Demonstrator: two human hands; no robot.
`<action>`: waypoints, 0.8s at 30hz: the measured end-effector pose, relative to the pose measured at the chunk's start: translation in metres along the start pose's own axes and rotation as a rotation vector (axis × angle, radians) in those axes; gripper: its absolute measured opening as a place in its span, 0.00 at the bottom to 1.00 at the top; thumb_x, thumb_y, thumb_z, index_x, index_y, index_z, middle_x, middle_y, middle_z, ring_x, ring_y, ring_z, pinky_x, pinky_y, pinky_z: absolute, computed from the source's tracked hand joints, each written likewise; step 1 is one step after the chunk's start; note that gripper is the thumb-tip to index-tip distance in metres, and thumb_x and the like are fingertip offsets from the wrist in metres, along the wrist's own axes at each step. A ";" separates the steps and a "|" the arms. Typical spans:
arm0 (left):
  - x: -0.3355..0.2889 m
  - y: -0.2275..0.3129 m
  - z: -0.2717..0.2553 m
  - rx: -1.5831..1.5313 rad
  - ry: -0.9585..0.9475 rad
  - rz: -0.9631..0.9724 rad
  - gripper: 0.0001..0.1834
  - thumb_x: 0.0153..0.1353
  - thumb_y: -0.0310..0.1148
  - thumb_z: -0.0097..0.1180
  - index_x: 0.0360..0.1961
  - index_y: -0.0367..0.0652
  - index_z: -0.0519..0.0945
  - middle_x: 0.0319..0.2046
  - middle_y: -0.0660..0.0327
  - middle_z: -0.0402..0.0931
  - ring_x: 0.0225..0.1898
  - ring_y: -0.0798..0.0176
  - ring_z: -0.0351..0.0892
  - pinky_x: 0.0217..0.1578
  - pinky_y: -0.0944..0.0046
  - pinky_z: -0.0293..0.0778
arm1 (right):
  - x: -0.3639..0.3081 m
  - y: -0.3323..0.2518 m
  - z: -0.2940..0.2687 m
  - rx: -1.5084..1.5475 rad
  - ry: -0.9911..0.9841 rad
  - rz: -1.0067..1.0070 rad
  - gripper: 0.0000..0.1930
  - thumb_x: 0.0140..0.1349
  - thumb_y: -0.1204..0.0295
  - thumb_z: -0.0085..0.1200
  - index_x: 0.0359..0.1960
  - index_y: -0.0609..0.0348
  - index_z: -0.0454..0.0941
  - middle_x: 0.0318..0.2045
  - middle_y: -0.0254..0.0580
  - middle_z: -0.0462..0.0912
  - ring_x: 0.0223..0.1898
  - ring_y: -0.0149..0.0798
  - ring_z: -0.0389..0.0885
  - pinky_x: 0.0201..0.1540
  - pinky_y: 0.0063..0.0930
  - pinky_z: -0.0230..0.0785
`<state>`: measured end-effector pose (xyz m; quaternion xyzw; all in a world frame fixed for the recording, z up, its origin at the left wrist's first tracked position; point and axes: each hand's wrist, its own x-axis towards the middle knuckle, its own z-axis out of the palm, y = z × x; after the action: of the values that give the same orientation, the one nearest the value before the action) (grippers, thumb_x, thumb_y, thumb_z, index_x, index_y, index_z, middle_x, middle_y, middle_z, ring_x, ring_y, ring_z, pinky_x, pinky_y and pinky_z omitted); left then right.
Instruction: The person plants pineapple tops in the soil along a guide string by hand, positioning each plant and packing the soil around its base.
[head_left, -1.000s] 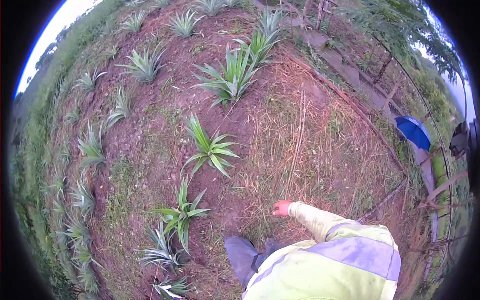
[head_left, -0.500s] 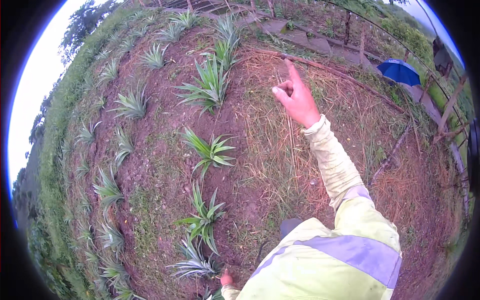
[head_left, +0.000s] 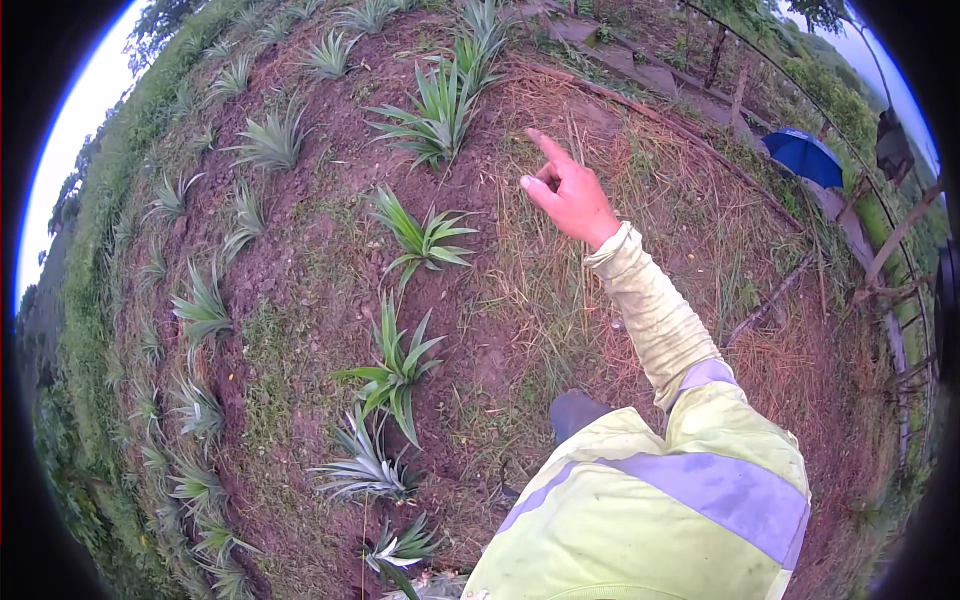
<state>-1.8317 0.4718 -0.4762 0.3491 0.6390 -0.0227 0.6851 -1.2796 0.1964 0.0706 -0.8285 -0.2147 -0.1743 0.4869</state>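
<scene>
My right hand [head_left: 575,198] is stretched out over dry straw and grass, its forefinger pointing toward the upper left. The thumb stands apart and the other fingers curl loosely, with nothing seen in them. Closest to it are a large spiky-leaved plant, like a pineapple plant [head_left: 432,115], and a smaller green one [head_left: 422,240]; it touches neither. Down the row stand a green plant [head_left: 393,365], a greyish plant [head_left: 368,465] and a small plant [head_left: 395,550] at the lower edge. My left hand is out of the picture.
More rows of spiky plants [head_left: 203,310] grow in brown soil to the left. A thin string [head_left: 364,540] runs by the lowest plants. My dark boot [head_left: 572,412] shows beside my yellow jacket. A blue umbrella [head_left: 803,160], branches [head_left: 770,300] and a wooden fence [head_left: 905,230] are at the right.
My right hand has moved a little left and down in the picture. My left hand, earlier by the greyish plant, has gone from view. The plants near my side sit higher as the view shifts.
</scene>
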 end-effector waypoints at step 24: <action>-0.053 -0.225 0.017 1.239 0.049 0.431 0.23 0.68 0.53 0.43 0.48 0.48 0.81 0.43 0.51 0.82 0.41 0.47 0.81 0.44 0.49 0.74 | -0.137 0.090 0.111 0.069 -1.041 -0.162 0.36 0.58 0.63 0.62 0.68 0.51 0.62 0.41 0.52 0.84 0.44 0.48 0.83 0.50 0.38 0.73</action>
<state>-1.9341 0.2710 -0.5315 0.7998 0.4388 -0.2407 0.3314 -1.3396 0.2297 -0.1154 -0.7697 -0.4969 0.2305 0.3278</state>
